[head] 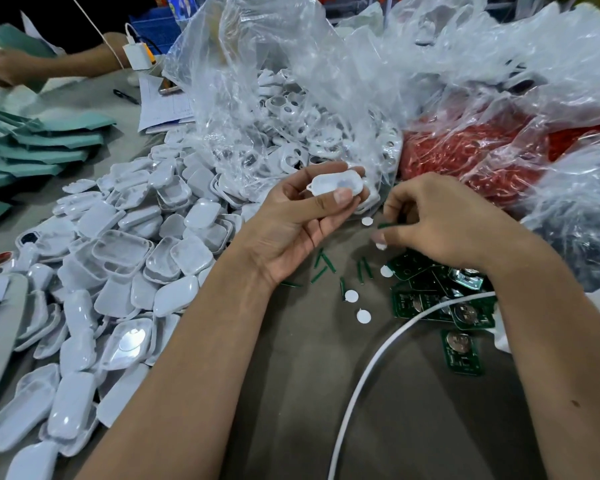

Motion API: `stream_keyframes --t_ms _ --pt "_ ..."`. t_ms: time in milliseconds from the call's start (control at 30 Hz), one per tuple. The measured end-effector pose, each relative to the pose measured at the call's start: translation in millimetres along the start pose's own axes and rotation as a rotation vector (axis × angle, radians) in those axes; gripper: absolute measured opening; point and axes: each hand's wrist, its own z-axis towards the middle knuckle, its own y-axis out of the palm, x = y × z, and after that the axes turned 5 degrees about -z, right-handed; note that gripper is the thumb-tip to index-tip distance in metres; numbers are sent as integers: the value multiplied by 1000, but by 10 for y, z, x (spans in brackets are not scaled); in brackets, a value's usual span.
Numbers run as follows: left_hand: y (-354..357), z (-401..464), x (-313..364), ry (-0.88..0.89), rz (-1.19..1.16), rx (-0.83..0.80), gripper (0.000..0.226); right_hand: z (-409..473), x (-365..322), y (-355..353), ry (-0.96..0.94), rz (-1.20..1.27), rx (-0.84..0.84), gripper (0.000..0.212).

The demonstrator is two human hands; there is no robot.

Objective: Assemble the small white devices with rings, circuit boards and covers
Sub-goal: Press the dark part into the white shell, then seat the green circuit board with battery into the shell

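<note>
Covers [125, 251] heaped far left on the table [413, 427]. Your left hand [302, 220] pinches a white shell [338, 183], long axis left-right. Just right and nearer, your right hand [440, 223] curls round a small green strip [388, 224]. Circuit boards [461, 351] lie beneath that wrist; a white cable [368, 368] crosses near.

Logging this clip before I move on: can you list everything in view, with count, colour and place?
white shell: one, held up in left hand
white covers pile: many, table left
clear bag of white housings: one, centre back
bag of red parts: one, right back
circuit boards: several, green, under right wrist
white discs: several, table centre
green strips: several, near discs
white cable: one, front
teal envelopes: stack, far left
left hand: grips shell
right hand: fingers curled, contents unclear
</note>
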Motion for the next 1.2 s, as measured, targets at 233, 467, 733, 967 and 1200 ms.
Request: stream_keyframes --t_ms 233,467,733,967,1200 --pt "-1 4 -20 10 146 -9 40 65 13 6 72 615 293 21" --pt "-3 16 -22 24 254 30 37 16 -13 -31 -81 319 253 16" --pt "-17 13 -7 55 195 21 38 -100 -42 -169 -164 -32 -78 13" --pt "-31 29 -6 61 143 23 38 -127 -5 -164 -63 -149 -313 31" --pt "-41 43 -13 91 140 22 38 -51 -13 -105 -5 124 75 16"
